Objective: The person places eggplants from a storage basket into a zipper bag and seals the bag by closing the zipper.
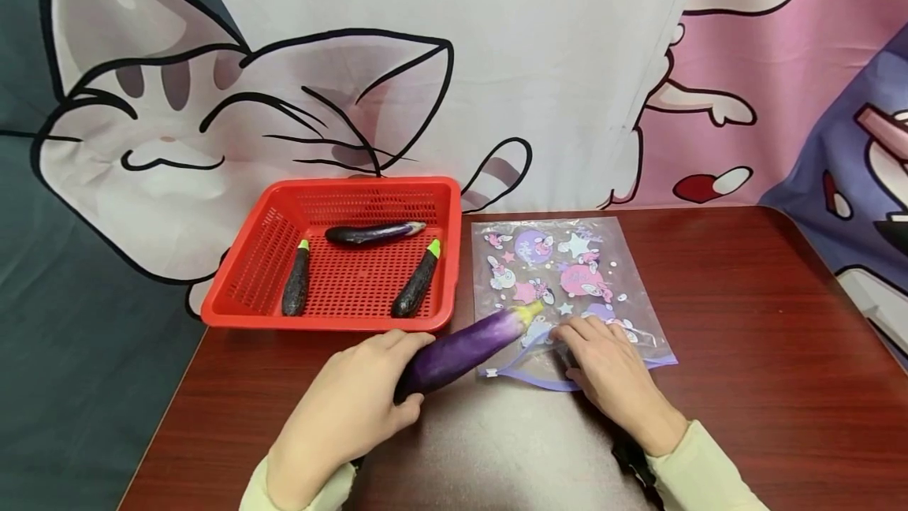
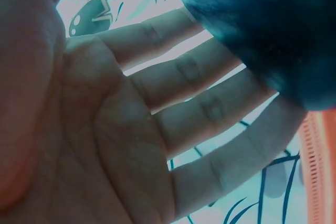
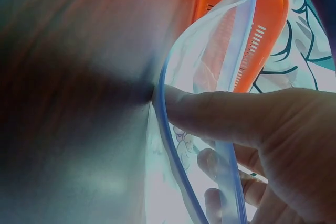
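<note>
Our half-closed left hand (image 1: 355, 393) grips the purple eggplant (image 1: 461, 349) low, leaving its stem (image 1: 528, 313) free over the zip bag (image 1: 528, 282); our right hand (image 1: 615, 369) loosely straddles the bag's upper lip (image 3: 232, 182), apparently parting it.

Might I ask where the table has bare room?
Bare tabletop lies right of the zip bag and between the left hand and right hand. The purple eggplant and right hand crowd the bag's near part, and the red basket occupies the far left.
</note>
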`<state>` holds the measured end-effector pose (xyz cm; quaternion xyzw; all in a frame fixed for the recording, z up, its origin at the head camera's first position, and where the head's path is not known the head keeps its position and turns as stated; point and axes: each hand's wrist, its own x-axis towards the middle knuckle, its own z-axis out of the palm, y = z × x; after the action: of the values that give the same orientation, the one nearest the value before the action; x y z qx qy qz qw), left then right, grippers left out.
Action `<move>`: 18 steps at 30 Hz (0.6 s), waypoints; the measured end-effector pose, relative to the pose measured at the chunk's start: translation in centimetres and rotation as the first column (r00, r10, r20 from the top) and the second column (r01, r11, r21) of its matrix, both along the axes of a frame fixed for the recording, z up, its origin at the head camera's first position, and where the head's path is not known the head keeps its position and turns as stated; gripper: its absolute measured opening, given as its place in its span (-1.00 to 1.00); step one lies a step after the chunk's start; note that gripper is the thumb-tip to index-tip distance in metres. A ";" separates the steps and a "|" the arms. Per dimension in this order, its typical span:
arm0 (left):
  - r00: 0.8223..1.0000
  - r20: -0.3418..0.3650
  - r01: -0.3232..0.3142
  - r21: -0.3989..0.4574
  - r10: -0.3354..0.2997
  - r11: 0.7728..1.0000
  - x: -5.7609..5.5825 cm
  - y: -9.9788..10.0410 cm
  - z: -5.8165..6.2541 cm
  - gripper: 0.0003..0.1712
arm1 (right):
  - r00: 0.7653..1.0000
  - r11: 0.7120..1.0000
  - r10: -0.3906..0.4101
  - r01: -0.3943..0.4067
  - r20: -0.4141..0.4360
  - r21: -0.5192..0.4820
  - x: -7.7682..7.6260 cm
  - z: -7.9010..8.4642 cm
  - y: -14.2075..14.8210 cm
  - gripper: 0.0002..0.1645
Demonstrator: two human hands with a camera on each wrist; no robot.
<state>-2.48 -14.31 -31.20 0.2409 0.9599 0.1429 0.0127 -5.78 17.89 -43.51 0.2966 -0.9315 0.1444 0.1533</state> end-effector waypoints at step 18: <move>0.991 0.100 0.088 -0.030 -0.084 0.996 0.8 1.4 -3.0 -0.38 | 1.000 0.999 0.003 -0.003 0.006 -0.048 0.0 0.0 0.1 -0.13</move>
<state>-1.63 -12.95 -34.20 0.2744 0.9491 0.1374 0.0705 -5.79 18.00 -43.49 0.2940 -0.9277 0.1676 0.1573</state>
